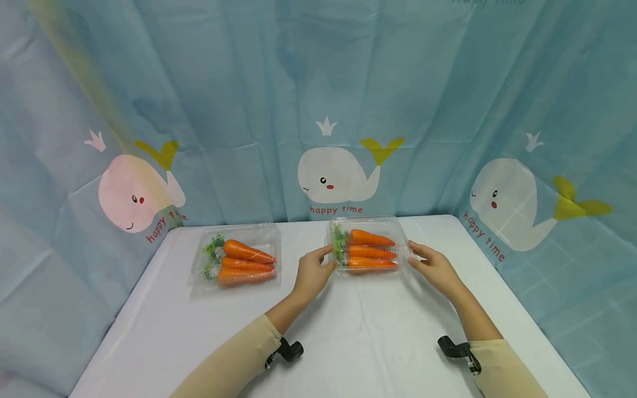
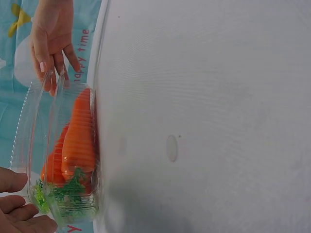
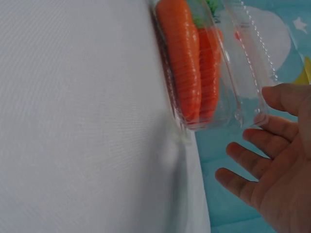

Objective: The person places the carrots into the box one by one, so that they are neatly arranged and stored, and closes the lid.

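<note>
A clear plastic clamshell box with several orange carrots in it sits near the back edge of the table. Green leafy tops lie at the box's left end. My left hand pinches the left side of the box between thumb and fingers. On the opposite side, my right hand pinches the corner of the rim with thumb and index finger; its other fingers are spread apart. In both wrist views, the lid and base edges show as separate clear rims. Whether the lid is latched, I cannot tell.
Further left on the white table lies a second clear box holding several carrots with green tops. A blue curtain printed with whales closes off the back and both sides.
</note>
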The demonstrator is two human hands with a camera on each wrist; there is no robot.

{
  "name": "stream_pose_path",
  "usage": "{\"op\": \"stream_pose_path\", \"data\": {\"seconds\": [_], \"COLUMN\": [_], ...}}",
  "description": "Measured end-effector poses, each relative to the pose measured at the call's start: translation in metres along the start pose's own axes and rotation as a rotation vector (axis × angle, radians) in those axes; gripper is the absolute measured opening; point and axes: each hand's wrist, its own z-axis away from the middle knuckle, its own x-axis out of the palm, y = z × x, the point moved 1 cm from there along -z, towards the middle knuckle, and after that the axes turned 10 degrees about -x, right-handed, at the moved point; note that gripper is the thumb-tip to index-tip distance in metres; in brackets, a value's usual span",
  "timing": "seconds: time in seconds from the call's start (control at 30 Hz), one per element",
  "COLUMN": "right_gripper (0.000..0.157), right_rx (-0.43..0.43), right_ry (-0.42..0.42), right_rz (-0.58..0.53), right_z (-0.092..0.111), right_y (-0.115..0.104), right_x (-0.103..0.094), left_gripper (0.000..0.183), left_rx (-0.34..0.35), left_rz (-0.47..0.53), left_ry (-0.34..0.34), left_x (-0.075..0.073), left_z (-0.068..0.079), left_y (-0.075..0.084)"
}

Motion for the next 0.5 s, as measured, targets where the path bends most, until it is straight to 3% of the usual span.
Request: {"op": "stream_pose_path", "data": {"seconds": [0.5], "right_gripper": [0.059], "right_rx": [0.010], "right_ry": [-0.021], "right_rz": [0.013], "right_z": [0.0012], "right_y": [0.0103], "right_x": [0.0052], "left_gripper": [0.040], "left_rx": [0.002], "left_rz": [-0.013], "left_ry": [0.006], "left_x": [0.0040], "left_z": [0.0003], "left_y": [-0.0076]}}
